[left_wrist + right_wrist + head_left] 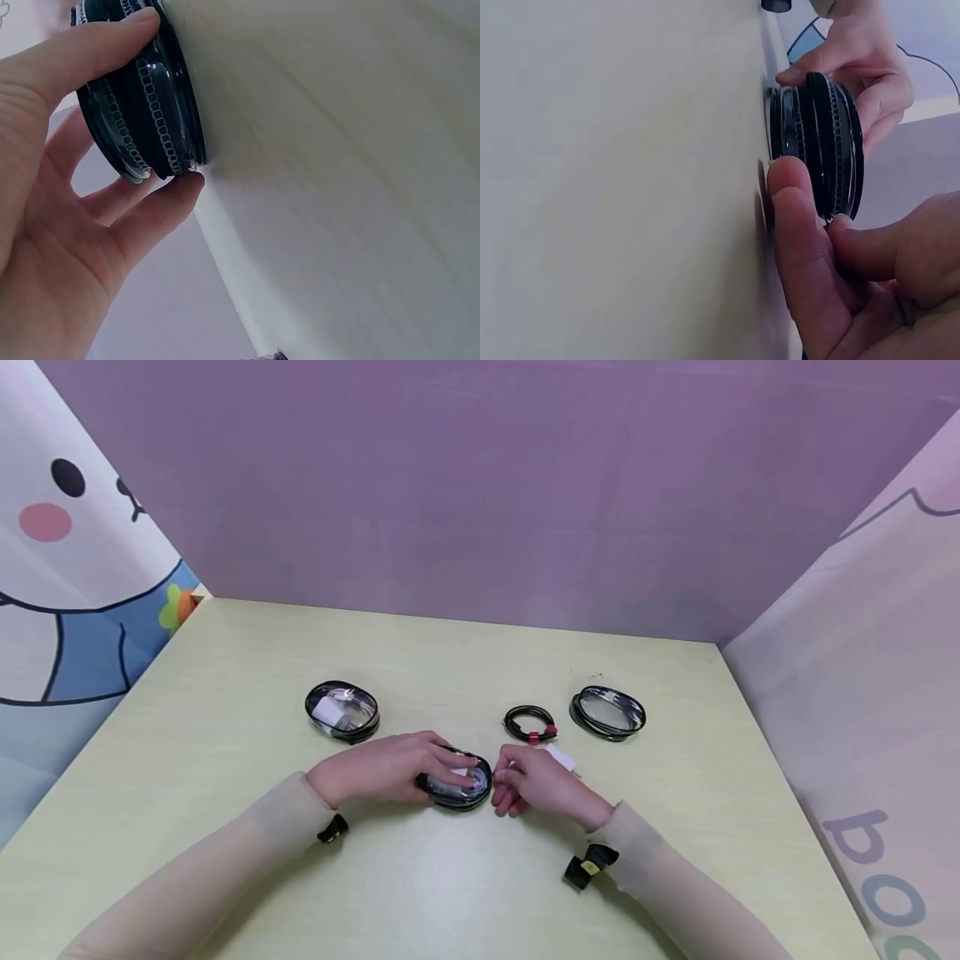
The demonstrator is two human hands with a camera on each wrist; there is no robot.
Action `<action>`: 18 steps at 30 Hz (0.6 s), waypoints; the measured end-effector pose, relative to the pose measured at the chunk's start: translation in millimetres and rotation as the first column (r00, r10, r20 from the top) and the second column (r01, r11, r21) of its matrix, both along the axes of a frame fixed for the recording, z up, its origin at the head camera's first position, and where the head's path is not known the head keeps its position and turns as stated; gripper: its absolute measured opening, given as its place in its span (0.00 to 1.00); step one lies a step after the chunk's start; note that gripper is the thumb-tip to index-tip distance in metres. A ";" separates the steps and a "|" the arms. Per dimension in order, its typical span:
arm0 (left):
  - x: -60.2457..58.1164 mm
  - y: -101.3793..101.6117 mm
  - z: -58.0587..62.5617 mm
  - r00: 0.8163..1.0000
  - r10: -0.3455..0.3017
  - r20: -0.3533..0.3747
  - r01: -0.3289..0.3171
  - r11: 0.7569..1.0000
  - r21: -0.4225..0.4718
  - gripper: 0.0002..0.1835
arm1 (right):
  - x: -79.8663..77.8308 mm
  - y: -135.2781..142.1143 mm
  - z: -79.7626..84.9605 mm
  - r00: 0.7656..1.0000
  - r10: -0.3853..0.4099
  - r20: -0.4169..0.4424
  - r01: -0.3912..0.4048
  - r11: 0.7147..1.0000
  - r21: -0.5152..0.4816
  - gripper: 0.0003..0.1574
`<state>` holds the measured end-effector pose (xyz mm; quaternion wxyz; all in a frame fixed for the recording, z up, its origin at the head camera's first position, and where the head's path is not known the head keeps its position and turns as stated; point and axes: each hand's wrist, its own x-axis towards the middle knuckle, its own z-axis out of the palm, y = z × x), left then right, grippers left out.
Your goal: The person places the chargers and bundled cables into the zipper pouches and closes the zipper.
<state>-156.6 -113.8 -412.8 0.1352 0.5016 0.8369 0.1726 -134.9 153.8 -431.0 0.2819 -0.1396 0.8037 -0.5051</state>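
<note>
An oval clear zip pouch (459, 795) with black trim sits on the table, something white and a pale coiled cord showing through its top. My left hand (393, 768) grips it from the left, fingers spread over the top; in the left wrist view the thumb lies across the zipped side (142, 97). At the pouch's right end, my right hand (542, 783) has thumb and forefinger pinched together. A small shiny bit of the zipper pull (826, 220) shows beside that thumb in the right wrist view, mostly hidden by the fingers.
Just behind my right hand lie a white charger block (562, 757) and a coiled black cable (512, 727) with red ties. A second clear pouch (609, 733) sits at the right. Another pouch (362, 735), holding a white charger and cord, sits at the left. A purple panel (465, 510) closes the back.
</note>
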 end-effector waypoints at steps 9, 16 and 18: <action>-1.0 -1.2 0.3 1.000 -0.001 -0.015 0.001 1.000 0.005 0.34 | 6.8 3.7 -0.7 0.999 0.006 0.031 -0.005 0.999 -0.049 0.08; 0.2 0.6 0.8 1.000 0.017 -0.017 -0.017 1.000 -0.002 0.34 | 9.2 6.0 -2.9 0.995 -0.002 0.099 0.012 0.995 -0.101 0.08; 0.2 1.2 0.8 0.999 0.031 -0.017 -0.031 1.000 0.001 0.33 | 10.5 6.0 -3.3 0.993 0.005 0.116 0.008 0.993 -0.116 0.08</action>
